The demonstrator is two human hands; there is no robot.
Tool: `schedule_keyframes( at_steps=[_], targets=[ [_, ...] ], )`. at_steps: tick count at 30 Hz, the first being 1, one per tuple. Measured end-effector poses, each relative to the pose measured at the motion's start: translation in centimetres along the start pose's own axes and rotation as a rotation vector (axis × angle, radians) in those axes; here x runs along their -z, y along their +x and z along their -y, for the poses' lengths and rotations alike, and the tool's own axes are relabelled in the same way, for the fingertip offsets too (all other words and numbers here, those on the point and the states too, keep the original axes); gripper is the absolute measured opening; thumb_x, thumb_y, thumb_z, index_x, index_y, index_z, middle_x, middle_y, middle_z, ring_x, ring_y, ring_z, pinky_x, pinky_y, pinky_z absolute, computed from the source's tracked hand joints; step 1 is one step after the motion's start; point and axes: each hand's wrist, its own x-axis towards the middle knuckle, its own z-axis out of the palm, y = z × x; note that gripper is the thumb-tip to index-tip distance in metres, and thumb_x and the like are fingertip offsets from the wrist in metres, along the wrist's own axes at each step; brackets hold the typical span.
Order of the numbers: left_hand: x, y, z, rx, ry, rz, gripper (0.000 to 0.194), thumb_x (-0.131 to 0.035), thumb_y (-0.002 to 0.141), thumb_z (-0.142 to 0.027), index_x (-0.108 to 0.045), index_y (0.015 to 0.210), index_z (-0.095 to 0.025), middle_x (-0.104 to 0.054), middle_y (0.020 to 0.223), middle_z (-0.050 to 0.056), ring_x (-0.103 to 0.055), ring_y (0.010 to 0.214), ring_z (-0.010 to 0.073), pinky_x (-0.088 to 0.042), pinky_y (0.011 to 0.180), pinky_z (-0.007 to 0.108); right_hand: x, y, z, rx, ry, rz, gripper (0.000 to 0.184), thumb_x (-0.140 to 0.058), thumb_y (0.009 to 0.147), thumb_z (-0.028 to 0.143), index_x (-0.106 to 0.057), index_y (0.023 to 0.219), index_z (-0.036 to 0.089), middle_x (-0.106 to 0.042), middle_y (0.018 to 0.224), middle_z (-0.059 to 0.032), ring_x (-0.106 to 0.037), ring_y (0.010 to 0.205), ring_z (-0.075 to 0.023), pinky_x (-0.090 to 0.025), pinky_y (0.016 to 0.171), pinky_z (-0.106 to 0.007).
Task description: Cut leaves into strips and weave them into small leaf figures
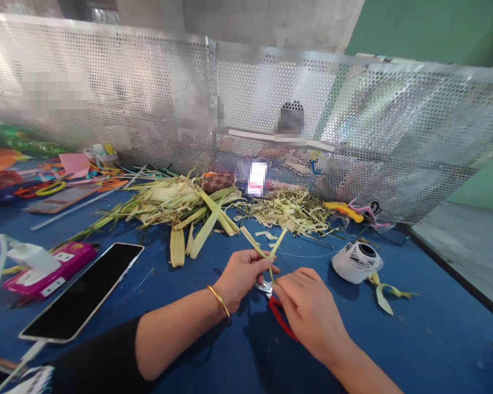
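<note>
My left hand [244,273] is closed, pinching pale green husk strips [279,242] between thumb and fingers. The strips cross in a V, with free ends pointing up and away. My right hand [309,312] is curled round red-handled scissors [282,319], close beside the left fingers. Their silver pivot shows near the bottom of the strips; the blades are partly hidden. Beyond my hands lie a pile of long husk leaves [168,202] and a heap of thin shredded strips [291,210]. A white spool of thread [356,262] stands to the right.
At left lie a black-screened phone [84,290] and a pink power strip [68,262] with a white charger [33,256]. A lit phone [257,178] leans near a perforated metal screen [127,93]. A yellow-handled tool [344,210] lies at right. A person sits behind the screen.
</note>
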Motion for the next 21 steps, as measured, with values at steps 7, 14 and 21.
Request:
schedule_keyframes(
  at_steps=[7, 14, 21],
  targets=[
    [0.2, -0.7, -0.8, 0.162, -0.013, 0.291, 0.028, -0.069, 0.068, -0.037, -0.068, 0.081, -0.013, -0.061, 0.066, -0.001, -0.032, 0.042, 0.0024, -0.011, 0.041, 0.021, 1.0, 1.2, -1.7, -0.782, 0.983, -0.19, 0.044, -0.069, 0.065, 0.06, -0.063, 0.068, 0.017, -0.05, 0.054, 0.0028, -0.045, 0.051, -0.0114, -0.038, 0.053, -0.025],
    [-0.1, -0.9, -0.5, 0.088, 0.195, 0.279, 0.03, -0.072, 0.063, -0.041, -0.068, 0.069, -0.012, -0.057, 0.053, -0.001, -0.032, 0.044, 0.005, -0.021, 0.046, 0.023, -0.2, 0.9, -1.5, -0.813, 1.093, -0.261, 0.037, -0.075, 0.062, 0.05, -0.065, 0.062, 0.015, -0.053, 0.051, 0.002, -0.048, 0.049, -0.0113, -0.041, 0.053, -0.026],
    [0.0, -1.0, 0.2, -0.039, 0.524, 0.28, 0.023, -0.065, 0.069, -0.033, -0.071, 0.064, -0.012, -0.047, 0.047, -0.005, -0.032, 0.048, 0.0073, -0.022, 0.047, 0.023, 1.8, 0.9, -2.9, -0.347, 0.174, -0.317, 0.02, -0.06, 0.082, 0.038, -0.068, 0.091, 0.022, -0.068, 0.092, -0.0076, -0.061, 0.088, -0.0238, -0.047, 0.078, -0.038]
  ],
)
